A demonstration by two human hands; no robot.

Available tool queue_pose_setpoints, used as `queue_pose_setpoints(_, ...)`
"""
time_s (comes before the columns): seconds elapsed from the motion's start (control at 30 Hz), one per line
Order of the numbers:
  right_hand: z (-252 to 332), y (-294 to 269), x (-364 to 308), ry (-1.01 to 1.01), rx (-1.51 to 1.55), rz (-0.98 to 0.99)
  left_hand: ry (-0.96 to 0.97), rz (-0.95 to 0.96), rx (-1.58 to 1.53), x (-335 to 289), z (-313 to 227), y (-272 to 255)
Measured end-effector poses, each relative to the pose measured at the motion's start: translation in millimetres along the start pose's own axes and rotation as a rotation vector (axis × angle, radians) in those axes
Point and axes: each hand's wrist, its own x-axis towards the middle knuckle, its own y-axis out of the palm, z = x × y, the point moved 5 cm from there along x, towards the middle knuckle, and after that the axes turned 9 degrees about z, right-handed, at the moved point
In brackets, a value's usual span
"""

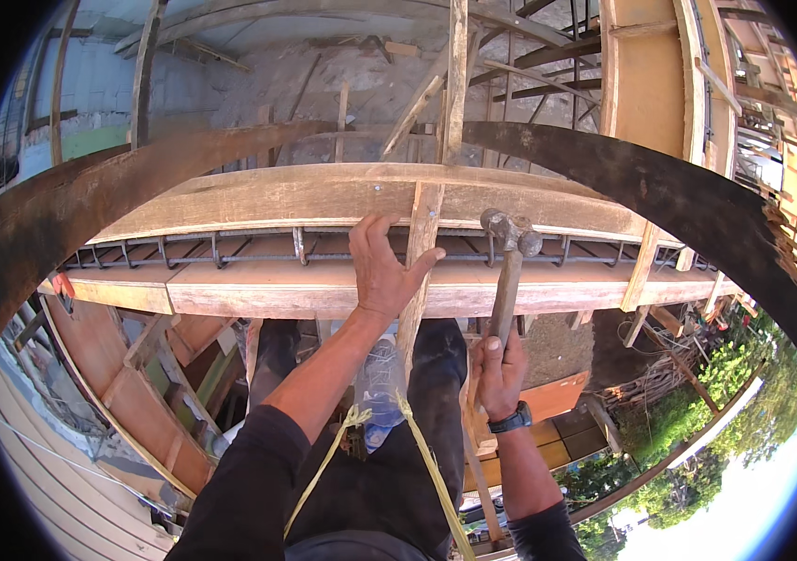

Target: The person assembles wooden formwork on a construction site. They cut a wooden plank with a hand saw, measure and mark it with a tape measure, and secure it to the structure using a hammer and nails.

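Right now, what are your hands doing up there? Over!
Left hand gripping the upright wooden strip at the beam form. Right hand shut on the hammer, head raised. Rebar cage sits under the strip.

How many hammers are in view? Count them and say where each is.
1. The hammer is held upright by its handle in the right hand, its head over the rebar in the formwork. Others may be hidden.
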Motion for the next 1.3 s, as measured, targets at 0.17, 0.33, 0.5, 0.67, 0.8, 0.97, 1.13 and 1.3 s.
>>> queue_pose_setpoints(0.17, -25, -4, -17, 0.088, -0.04, -0.012, -0.436, 0.22, -0.004, -32, 5, 16)
queue_pose_setpoints(0.33, -29, -11, -37, 0.147, 0.058, -0.054, -0.318, 0.222, 0.142, -36, -3, 44)
queue_pose_setpoints(0.5, -41, -16, -43, 0.163, 0.073, -0.057, -0.325, 0.211, 0.094, -39, -1, 51)
queue_pose_setpoints(0.67, -38, -23, -42, 0.175, 0.079, -0.076, -0.31, 0.2, 0.191, -35, -6, 56)
queue_pose_setpoints(0.8, -37, -26, -37, 0.15, 0.082, -0.08, -0.306, 0.204, 0.161, -34, -5, 55)
queue_pose_setpoints(0.97, -33, -23, -31, 0.133, 0.091, -0.069, -0.311, 0.227, 0.208, -35, -4, 55)
queue_pose_setpoints(1.13, -22, -19, -24, 0.095, 0.051, -0.009, -0.302, 0.193, 0.209, -35, -4, 55)
queue_pose_setpoints(1.3, -9, -14, -18, 0.066, 0.015, 0.04, -0.33, 0.2, 0.194, -34, -3, 56)
